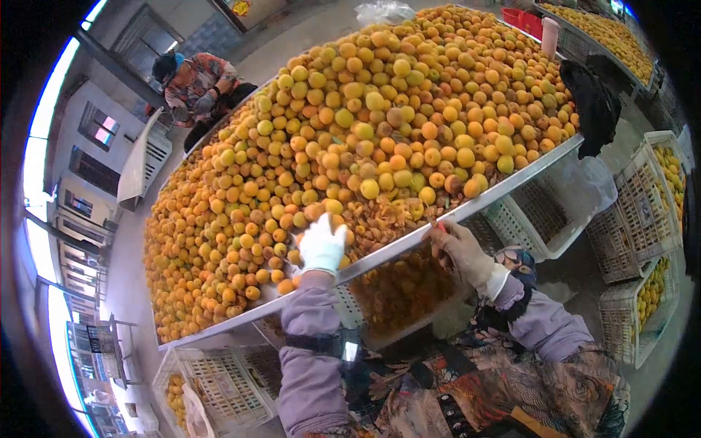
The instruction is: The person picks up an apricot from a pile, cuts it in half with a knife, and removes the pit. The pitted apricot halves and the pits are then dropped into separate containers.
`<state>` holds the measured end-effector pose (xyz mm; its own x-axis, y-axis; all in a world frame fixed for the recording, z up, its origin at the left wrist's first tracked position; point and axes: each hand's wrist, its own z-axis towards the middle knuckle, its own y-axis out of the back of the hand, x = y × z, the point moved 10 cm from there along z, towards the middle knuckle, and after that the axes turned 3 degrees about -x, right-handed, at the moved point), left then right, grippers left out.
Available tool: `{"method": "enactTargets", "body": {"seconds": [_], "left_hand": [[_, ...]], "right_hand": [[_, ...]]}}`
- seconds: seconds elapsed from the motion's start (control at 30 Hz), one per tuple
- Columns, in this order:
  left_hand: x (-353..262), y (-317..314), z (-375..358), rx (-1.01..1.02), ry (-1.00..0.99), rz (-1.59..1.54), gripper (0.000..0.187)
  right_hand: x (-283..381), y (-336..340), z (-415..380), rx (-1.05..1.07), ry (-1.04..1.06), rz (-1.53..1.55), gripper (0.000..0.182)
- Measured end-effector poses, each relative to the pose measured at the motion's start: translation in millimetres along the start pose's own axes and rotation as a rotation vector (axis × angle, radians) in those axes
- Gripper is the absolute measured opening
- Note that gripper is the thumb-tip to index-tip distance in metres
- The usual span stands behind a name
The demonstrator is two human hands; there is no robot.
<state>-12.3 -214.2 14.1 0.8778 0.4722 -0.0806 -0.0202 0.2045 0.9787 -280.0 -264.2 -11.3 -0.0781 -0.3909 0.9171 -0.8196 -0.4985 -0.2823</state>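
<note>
Bright, even daylight floods in, blown out to white glare along the left edge, while strong fisheye distortion bends the scene, black vignette fills the corners, and detail looks slightly soft.

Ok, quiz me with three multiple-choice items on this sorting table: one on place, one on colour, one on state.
1. Where is the left hand?
A. on the fruit pile by the table edge
B. inside a crate
C. on the floor

2. What colour is the left hand's glove?
A. black
B. white
C. red

3. How is the crate at far right?
A. upside down
B. folded flat
C. holding fruit

Answers: 1 A, the glove lies on fruit just above the metal rim. 2 B, it is plainly white. 3 C, yellow fruit shows through its lattice side.
</note>
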Motion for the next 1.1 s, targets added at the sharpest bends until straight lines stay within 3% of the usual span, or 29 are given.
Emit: {"method": "enactTargets", "body": {"seconds": [0.07,0.2,0.33,0.47,0.63,0.8,0.93,1.0,1.1], "left_hand": [[-0.8,-10.1,5.4,0.000,0.078,-0.032,0.052],[17.7,-12.3,9.5,0.048,0.286,-0.187,0.043],[31.2,-4.0,3.9,-0.131,0.164,-1.059,0.039],[-2.3,35.9,-48.9,-0.005,0.278,-2.026,0.043],[-51.4,24.0,-111.8,0.204,0.328,-2.406,0.051],[-71.5,17.3,-145.6,0.232,0.305,-2.341,0.052],[-71.4,19.9,-157.5,0.194,0.260,-2.221,0.047],[-66.2,18.4,-162.8,0.092,0.272,-2.016,0.049],[-69.3,21.3,-164.7,0.070,0.277,-2.048,0.044]], "right_hand": [[-5.8,-3.1,1.0,0.026,-0.065,-0.014,0.025],[-3.9,-8.5,2.4,0.079,0.016,-0.081,0.028],[-7.1,-10.3,2.6,0.096,0.008,-0.106,0.031],[-11.3,-21.5,0.0,0.192,-0.012,-0.028,0.028],[-9.8,-54.1,-27.1,0.301,-0.029,-0.202,0.032],[-27.9,-71.9,-65.5,0.405,-0.174,-0.235,0.030],[-31.0,-76.2,-82.6,0.408,-0.169,-0.207,0.026],[-32.6,-78.8,-88.0,0.404,-0.179,-0.222,0.026],[-32.5,-82.6,-93.5,0.401,-0.175,-0.256,0.026]]}}
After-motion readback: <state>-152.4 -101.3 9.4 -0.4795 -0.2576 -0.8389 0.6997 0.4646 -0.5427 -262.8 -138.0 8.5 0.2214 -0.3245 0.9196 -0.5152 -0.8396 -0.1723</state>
